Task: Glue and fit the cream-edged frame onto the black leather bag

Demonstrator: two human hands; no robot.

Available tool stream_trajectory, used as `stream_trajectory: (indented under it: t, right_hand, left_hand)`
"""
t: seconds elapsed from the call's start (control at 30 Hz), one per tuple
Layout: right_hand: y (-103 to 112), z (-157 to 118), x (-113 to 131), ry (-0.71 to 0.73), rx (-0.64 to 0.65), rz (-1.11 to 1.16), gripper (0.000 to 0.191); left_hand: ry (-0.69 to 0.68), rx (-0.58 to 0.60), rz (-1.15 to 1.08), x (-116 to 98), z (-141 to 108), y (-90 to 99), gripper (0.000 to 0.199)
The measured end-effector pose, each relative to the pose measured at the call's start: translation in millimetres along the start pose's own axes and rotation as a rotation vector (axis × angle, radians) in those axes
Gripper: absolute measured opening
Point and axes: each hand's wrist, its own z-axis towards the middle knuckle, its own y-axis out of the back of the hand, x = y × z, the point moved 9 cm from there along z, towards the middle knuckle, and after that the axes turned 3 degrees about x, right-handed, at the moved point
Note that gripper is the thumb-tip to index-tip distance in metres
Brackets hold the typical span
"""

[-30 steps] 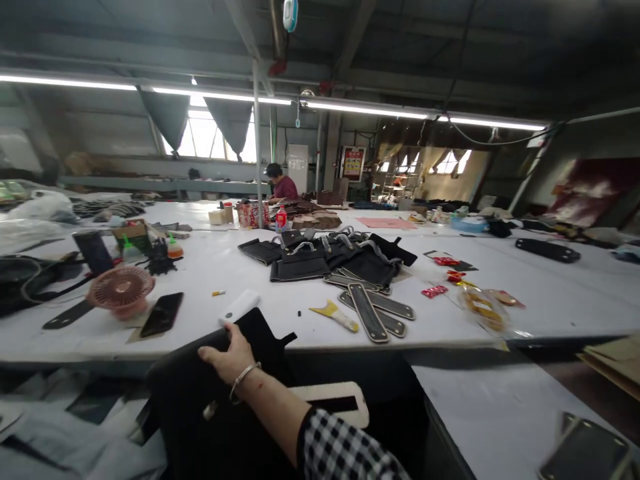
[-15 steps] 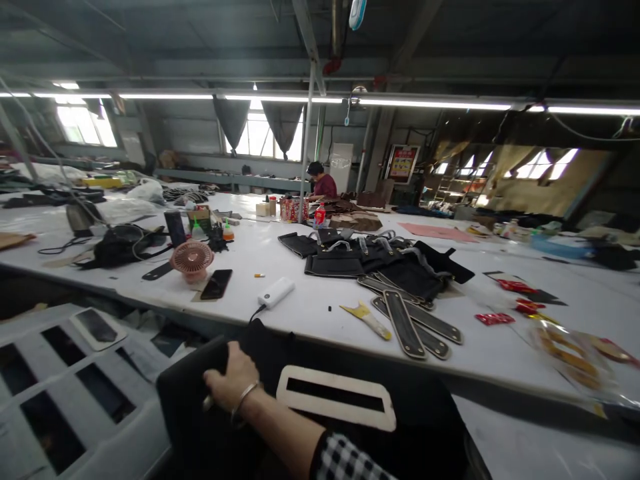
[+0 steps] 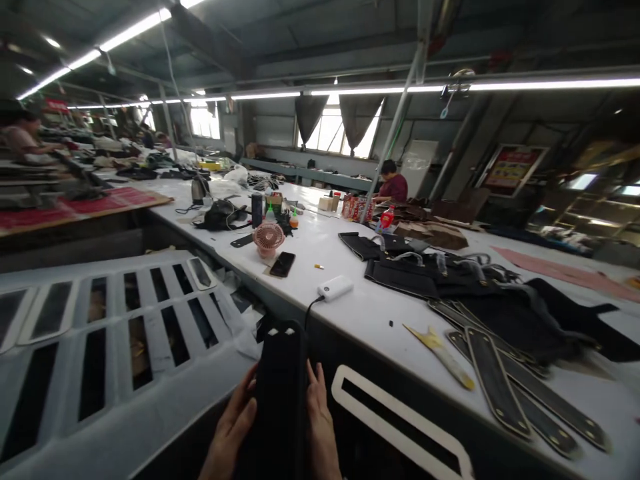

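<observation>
A long black panel point(image 3: 278, 393) with two small light spots at its far end is upright between my hands, low in the middle of the view. My left hand point(image 3: 235, 417) is closed on its left edge, thumb over the near face. Along the opposite edge lies my right hand point(image 3: 320, 420), with fingers stretched upward and pressing the side. The panel's lower end runs out of view. Right of it is a cream oblong frame point(image 3: 370, 423) with a long slot, on something dark.
On the white table point(image 3: 300, 267) lie a white power bank point(image 3: 336, 288), a phone point(image 3: 283, 265), a pink fan point(image 3: 269, 239), a yellow-handled tool point(image 3: 445, 357), black straps point(image 3: 497, 383) and black bags point(image 3: 400, 277). A pale slotted sheet point(image 3: 185, 407) spreads left. Co-workers sit farther off.
The view has swung left. One hand was on the black piece beside the cream frame; now both hands hold a black panel upright from either side.
</observation>
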Motion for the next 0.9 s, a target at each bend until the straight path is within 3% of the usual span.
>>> stream_trajectory:
  t: [0.1,0.23,0.33,0.57,0.63,0.77,0.9]
  right_hand:
    - [11.5,-26.1,-2.0,0.043,-0.067,-0.022,0.057]
    - [15.5,-47.1,35.9,0.283,-0.135,-0.145,0.051]
    - [14.5,-48.9,58.0,0.358,-0.173,-0.327,0.051]
    - [5.7,-39.0,79.6,0.299,-0.104,-0.264,0.037]
    - [4.6,-40.2,84.1,0.292,-0.12,-0.267,0.035]
    - [3.9,-44.7,81.1,0.306,-0.155,-0.229,0.036]
    - [12.5,-46.0,67.7,0.282,-0.242,-0.206,0.037]
  left_hand:
    - [-0.036,-0.003,0.083,3.8,-14.4,-14.3,0.062]
    - [-0.063,0.04,0.145,6.9,-17.0,-23.3,0.054]
    - [-0.117,0.084,0.2,0.6,-17.6,-25.0,0.05]
    - [-0.379,0.062,0.498,-38.0,-21.1,-36.4,0.039]
    - [-0.387,0.081,0.533,-41.1,-20.5,-41.6,0.037]
    - [-0.347,-0.01,0.454,-39.0,-24.5,-40.2,0.034]
    - [-0.279,-0.041,0.424,-23.7,-29.4,-40.1,0.034]
